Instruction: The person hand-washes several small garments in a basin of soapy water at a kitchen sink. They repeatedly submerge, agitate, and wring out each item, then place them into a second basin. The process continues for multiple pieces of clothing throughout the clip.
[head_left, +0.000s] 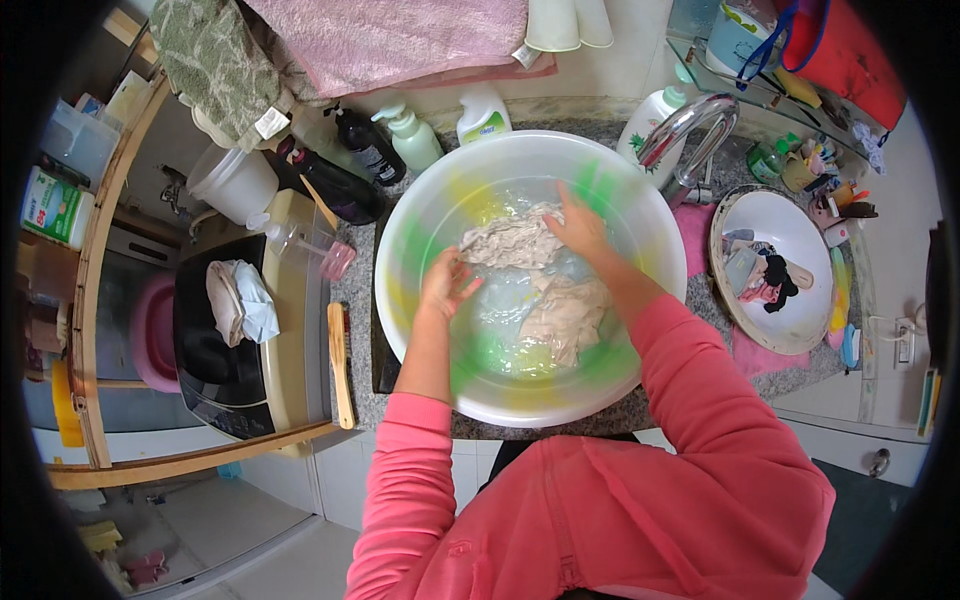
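A large white plastic basin (405, 330) with green and yellow patches holds shallow water in front of me. In it a crumpled, wet light-coloured cloth (514, 238) lies between my hands. Closer to me in the water rests a beige cloth (568, 315). My left hand (446, 283) is at the left end of the upper cloth, its thumb apart from the curled fingers; whether it grips the cloth is unclear. My right hand (579, 225) is over the cloth's right end, fingers spread, the thumb touching or just above it.
A chrome faucet (686, 142) curves over the basin's right rim. Farther right, a white washbasin (806, 315) holds small garments. Pump bottles (415, 139) line the back. A wooden-handled brush (340, 367) lies left, beside a washing machine (217, 375) with folded cloths (240, 301) on top.
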